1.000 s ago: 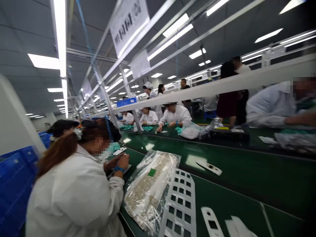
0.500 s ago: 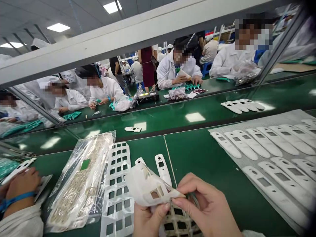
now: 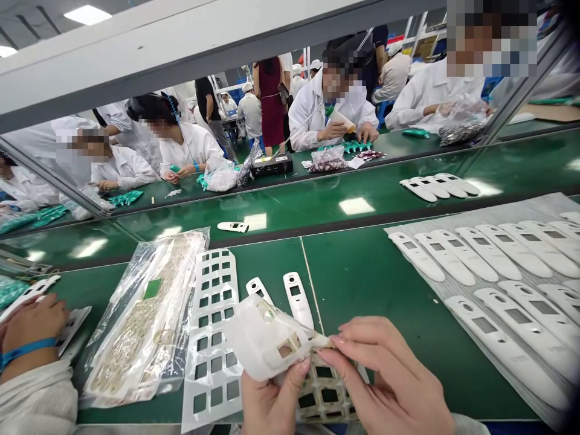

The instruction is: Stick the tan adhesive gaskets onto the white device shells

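Note:
A white die-cut backing sheet [image 3: 254, 341] is curled over in my left hand [image 3: 274, 393], whose thumb presses it near a small square window. At the sheet's right-hand corner, the thumb and fingers of my right hand [image 3: 385, 374] are pinched together on its edge. Below the hands shows a yellowish translucent sheet [image 3: 324, 396] of square frames, partly covered by my fingers; whether it is joined to the white one I cannot tell. Just beyond lie two white plastic casings, one upright-pointing casing [image 3: 299, 302] and another casing [image 3: 258, 289] partly hidden by the curled sheet.
Left of my hands lie a white grid sheet [image 3: 216, 314] and a clear plastic bag [image 3: 149, 302] of die-cut sheets. Rows of white casings rest on a grey foam mat [image 3: 435, 296] at right. A co-worker's hand [image 3: 36, 323] is at far left. Casings [image 3: 439, 187] sit on the belt.
The camera view has tilted slightly down. My right fingers have straightened a little while still pinching the sheet's corner. The casings on the belt have shifted slightly left.

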The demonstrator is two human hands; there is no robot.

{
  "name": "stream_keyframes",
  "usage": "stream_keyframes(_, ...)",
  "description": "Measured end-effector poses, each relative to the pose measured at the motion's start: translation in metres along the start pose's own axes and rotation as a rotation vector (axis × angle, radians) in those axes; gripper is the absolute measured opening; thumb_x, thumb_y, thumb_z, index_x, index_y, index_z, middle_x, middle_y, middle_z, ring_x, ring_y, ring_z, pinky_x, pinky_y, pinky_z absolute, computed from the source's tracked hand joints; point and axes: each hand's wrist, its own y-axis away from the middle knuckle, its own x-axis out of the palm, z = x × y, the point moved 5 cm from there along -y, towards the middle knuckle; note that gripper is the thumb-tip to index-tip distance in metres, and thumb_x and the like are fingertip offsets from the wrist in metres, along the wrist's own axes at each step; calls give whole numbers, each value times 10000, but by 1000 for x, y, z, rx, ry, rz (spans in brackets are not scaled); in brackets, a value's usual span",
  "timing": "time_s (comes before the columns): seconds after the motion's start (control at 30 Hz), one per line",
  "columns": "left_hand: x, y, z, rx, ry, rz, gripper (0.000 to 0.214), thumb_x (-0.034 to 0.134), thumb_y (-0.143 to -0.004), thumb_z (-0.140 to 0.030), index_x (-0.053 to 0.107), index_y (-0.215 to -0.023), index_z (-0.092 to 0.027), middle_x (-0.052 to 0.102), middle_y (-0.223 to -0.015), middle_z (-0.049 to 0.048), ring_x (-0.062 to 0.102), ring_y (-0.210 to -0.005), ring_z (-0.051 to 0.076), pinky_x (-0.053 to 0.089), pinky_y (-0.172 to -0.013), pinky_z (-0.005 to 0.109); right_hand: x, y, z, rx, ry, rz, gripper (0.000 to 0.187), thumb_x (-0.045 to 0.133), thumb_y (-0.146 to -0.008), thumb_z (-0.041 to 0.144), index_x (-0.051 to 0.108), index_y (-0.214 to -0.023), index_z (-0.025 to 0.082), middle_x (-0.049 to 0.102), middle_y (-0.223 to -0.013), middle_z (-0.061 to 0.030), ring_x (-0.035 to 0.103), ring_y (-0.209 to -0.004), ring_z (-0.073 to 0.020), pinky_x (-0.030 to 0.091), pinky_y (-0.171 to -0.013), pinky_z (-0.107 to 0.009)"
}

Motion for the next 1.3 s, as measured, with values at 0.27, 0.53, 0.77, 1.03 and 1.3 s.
stream_keyframes(0.27,-7,4,5,65,-94,-33,285,780,-713,-447,774,-924,-255,770,-963,69,731,-910,266,579,-896,364,0,3,-4,71,88,73,347,665,-751,-7,644,-1039,186,645,-870,-58,636,-760,-159,574,-623,-258)
stream_keyframes(0.53,-20,1,15,205,-255,51,216,772,-732,-312,775,-938,-245,762,-1003,83,707,-992,293,503,-1008,436,0,1,0,44,92,107,314,643,-736,-36,662,-941,201,633,-842,-57,636,-753,-168,566,-584,-266)
stream_keyframes(0.77,-18,-2,3,386,-371,170,266,692,-792,-202,751,-1031,-302,769,-966,40,724,-908,260,574,-890,385,0,-1,7,-4,138,79,293,658,-733,-50,663,-905,187,623,-792,-50,634,-764,-165,581,-628,-280)
stream_keyframes(1.03,-19,0,8,409,-428,113,222,683,-819,-221,754,-1024,-264,772,-950,54,737,-879,250,591,-861,344,-1,-2,8,-19,130,63,345,679,-708,-59,609,-935,191,624,-814,-37,645,-772,-148,595,-684,-258)
stream_keyframes(1.3,-14,-2,1,477,-412,73,198,704,-810,-269,756,-1000,-249,777,-922,42,740,-889,235,557,-923,355,5,4,-10,141,27,256,371,641,-800,36,580,-1141,168,542,-1026,-102,605,-923,-172,584,-682,-265)
